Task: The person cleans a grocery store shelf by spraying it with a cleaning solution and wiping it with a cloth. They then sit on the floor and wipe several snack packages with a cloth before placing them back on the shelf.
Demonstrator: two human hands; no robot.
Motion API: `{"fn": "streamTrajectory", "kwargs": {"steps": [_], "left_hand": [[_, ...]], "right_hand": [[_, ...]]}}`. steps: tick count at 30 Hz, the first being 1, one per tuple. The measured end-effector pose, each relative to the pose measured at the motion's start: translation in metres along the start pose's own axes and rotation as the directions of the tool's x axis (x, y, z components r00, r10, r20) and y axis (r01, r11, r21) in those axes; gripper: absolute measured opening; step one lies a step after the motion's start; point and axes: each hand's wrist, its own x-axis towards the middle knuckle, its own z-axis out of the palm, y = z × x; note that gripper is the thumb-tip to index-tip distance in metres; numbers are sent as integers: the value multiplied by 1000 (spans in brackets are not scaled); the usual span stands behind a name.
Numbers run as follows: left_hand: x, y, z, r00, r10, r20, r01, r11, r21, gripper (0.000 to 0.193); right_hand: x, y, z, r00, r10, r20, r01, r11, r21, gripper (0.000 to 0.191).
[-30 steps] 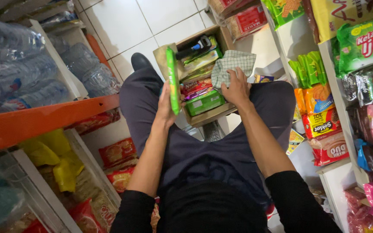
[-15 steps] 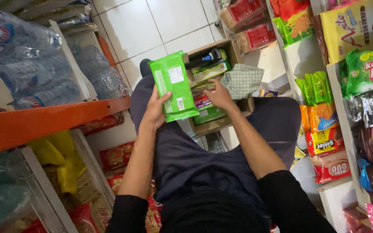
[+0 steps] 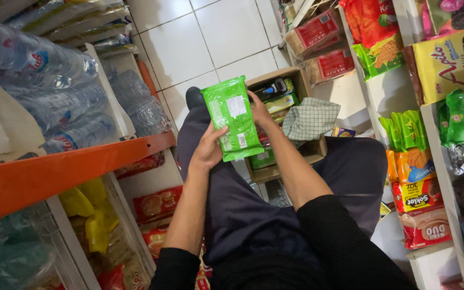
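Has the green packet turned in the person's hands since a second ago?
Yes. The green packet was edge-on beside the cardboard box; now its flat side faces up.

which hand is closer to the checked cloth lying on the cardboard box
Right. The right hand grips the far edge of the green packet, just left of the checked cloth in the picture. The left hand holds the packet's near end, farther from the cloth, over the lap.

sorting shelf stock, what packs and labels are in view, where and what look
green packet: flat, white labels, held in left hand and right hand.
cardboard box: on the floor by the knees, mixed packs inside, checked cloth on it.
water bottles: clear, wrapped, on the left shelf.
yellow bag: upper right shelf.
red biscuit packs: top centre.
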Motion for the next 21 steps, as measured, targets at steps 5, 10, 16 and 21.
{"fn": "streamTrajectory", "kwargs": {"steps": [5,10,16,21], "left_hand": [[2,1,3,1000,-7,13,6,1000,8,66],[0,2,8,998,-52,-41,53,998,36,71],[1,-1,16,999,-37,-24,38,998,44,69],[-1,-6,23,1000,-11,-13,12,996,91,69]], "right_hand": [[-2,2,2,980,-53,-191,18,983,-183,48],[-33,-6,-3,811,95,-578,-139,990,-33,35],[-82,-4,-44,869,361,-339,-82,781,620,43],[-155,6,-72,993,115,-40,-57,726,685,60]]}}
